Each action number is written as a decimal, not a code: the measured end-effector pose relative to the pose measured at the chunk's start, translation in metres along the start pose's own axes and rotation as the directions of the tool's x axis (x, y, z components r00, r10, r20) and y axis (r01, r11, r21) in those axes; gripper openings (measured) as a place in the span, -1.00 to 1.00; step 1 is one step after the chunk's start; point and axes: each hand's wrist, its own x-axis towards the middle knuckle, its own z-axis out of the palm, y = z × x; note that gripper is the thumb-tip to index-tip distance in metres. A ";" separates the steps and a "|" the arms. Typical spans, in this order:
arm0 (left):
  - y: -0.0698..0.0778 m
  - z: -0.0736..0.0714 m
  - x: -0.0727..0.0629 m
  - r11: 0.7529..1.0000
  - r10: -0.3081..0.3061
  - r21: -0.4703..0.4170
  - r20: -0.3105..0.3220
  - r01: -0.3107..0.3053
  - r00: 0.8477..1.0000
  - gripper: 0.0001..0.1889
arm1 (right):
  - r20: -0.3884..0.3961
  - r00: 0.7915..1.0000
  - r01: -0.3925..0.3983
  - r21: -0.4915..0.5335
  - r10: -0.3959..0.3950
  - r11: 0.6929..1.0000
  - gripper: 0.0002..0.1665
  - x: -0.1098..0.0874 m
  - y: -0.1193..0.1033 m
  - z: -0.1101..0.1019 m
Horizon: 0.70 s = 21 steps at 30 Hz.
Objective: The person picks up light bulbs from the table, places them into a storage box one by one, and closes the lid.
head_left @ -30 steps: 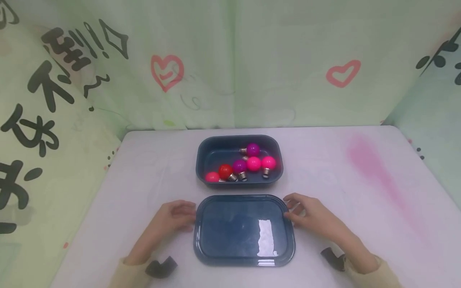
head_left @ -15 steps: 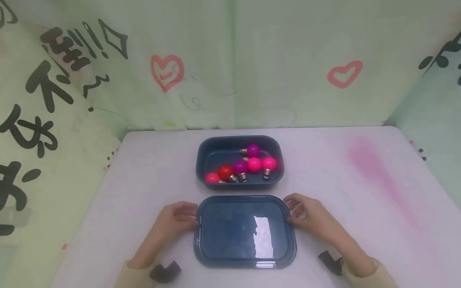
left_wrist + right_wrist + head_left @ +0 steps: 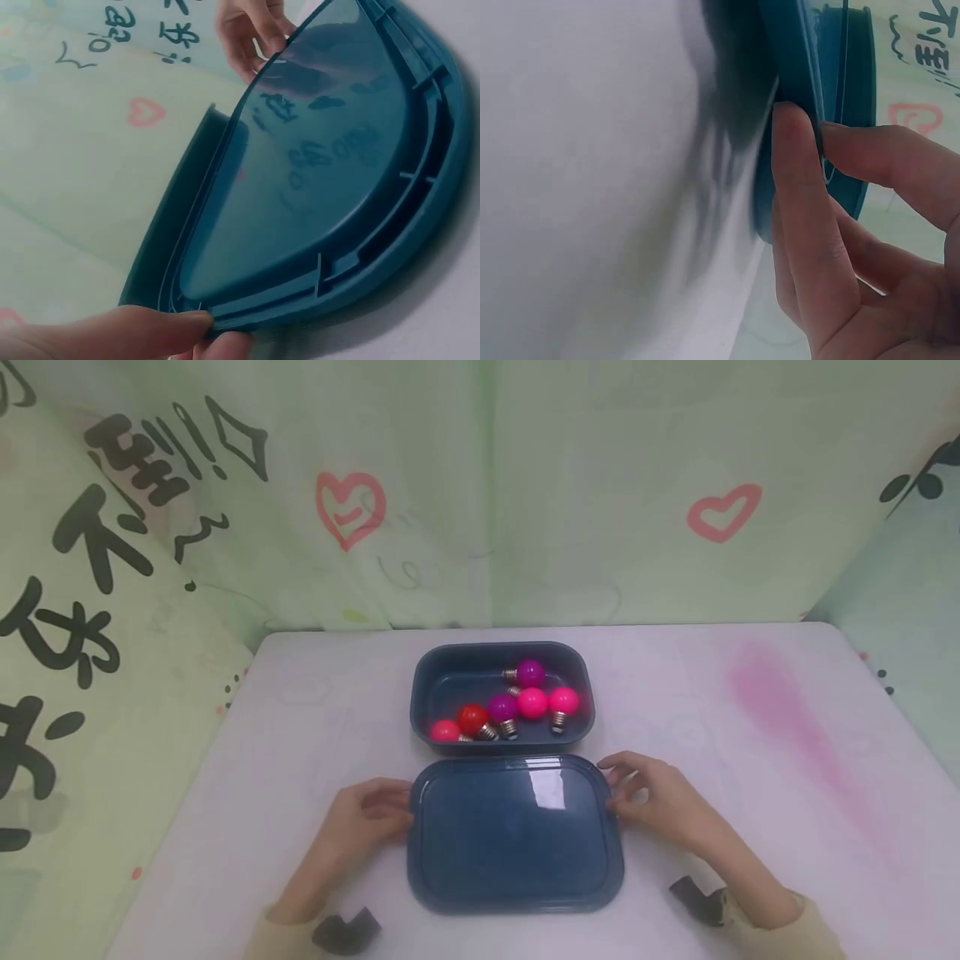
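A dark blue plastic lid (image 3: 513, 843) is held between both hands, its far edge tipped up off the table. My left hand (image 3: 367, 818) pinches its left edge; in the left wrist view the thumb (image 3: 169, 330) lies on the rim. My right hand (image 3: 652, 797) grips the right edge, and the right wrist view shows fingers (image 3: 802, 195) on one face and the thumb on the other. Just beyond the lid stands a matching dark blue box (image 3: 420, 693). Inside it lie several small light bulbs, among them a red bulb (image 3: 472, 718), a purple bulb (image 3: 531, 673) and a pink bulb (image 3: 562, 700).
The white table (image 3: 300, 710) carries a pink stain (image 3: 772, 693) on its right side. Green-white curtains (image 3: 555, 510) with drawn hearts and black writing enclose the back and sides. A dark strap piece (image 3: 347, 932) shows at the left wrist.
The lid lay flat at first with the hands at its sides. Both hands now hold it, and its far edge has risen towards the box. The box and bulbs stay in place.
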 end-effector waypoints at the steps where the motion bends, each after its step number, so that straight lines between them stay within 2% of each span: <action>1: 0.001 0.000 0.000 1.000 0.004 -0.008 -0.004 -0.004 1.000 -0.54 | 0.004 1.000 -0.003 0.001 0.003 1.000 -0.48 0.000 -0.001 -0.002; 7: 0.007 -0.003 -0.001 0.999 0.028 -0.024 -0.042 -0.029 0.999 -0.56 | 0.031 0.999 -0.031 0.026 0.030 0.999 -0.54 0.000 -0.003 -0.008; 15: 0.015 -0.005 -0.003 1.000 0.015 -0.023 -0.095 -0.017 0.995 -0.59 | 0.062 0.996 -0.068 0.163 0.058 0.984 -0.55 -0.002 -0.013 -0.021; 21: 0.024 -0.007 -0.006 0.998 0.005 -0.062 -0.137 -0.013 0.991 -0.60 | 0.059 0.997 -0.059 0.162 0.050 0.985 -0.56 -0.002 -0.020 -0.030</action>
